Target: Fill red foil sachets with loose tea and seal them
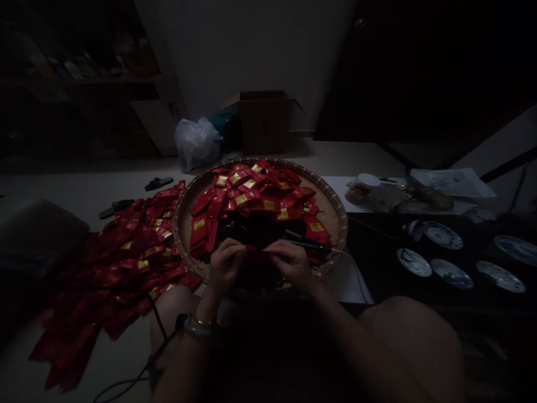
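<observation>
Both hands met over the near edge of a round woven tray (335, 202). The left hand (224, 266) and the right hand (291, 262) pinched the two ends of one red packet (260, 251) between curled fingers. The right hand also gripped a thin dark tool (308, 242) (its cord trailed off to the right). More red packets with gold labels (251, 196) filled the tray, and a loose heap of them (126, 263) lay on the floor left of it. Blue-patterned dishes (444, 263) sat well apart on the right.
</observation>
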Demonstrator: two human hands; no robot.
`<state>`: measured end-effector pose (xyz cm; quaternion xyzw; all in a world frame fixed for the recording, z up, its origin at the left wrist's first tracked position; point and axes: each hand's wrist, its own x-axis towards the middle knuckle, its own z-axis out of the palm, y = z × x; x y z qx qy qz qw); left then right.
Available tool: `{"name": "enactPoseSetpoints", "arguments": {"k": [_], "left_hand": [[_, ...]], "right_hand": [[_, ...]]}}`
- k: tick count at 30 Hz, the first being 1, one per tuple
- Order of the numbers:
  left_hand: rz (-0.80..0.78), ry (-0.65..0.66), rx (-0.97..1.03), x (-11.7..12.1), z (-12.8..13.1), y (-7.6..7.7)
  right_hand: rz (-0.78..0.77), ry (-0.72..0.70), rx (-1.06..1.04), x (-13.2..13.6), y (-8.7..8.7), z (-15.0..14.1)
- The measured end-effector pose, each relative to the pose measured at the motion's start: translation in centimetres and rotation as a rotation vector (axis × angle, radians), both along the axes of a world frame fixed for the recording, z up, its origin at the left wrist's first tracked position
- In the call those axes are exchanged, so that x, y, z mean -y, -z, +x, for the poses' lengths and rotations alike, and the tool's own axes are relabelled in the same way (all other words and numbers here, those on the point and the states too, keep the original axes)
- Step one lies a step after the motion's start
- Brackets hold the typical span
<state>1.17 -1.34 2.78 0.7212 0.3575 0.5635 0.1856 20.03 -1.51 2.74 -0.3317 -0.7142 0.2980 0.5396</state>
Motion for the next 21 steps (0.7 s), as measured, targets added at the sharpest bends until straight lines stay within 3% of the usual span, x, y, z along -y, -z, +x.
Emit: {"name": "enactPoseSetpoints", "arguments": {"k": [4,7,12,21], "left_hand": [[0.06,-0.077,0.006,0.2,0.2,0.0],[0.119,-0.124,-0.037,0.3,0.2,-0.2],[0.224,-0.134,-0.125,0.5,0.2,-0.5],[0.229,-0.094,-0.122,1.2,0.0,-0.9]], "right_hand": [[0.049,-0.051,0.065,0.6,-0.5,-0.1],[0.002,-0.154,0.086,0.6,-1.4,-0.2],[-0.292,-0.199,0.028,-0.2,-2.8,-0.5],[-0.726,-0.338,-0.06,-0.8,-3.7,-0.6]]}}
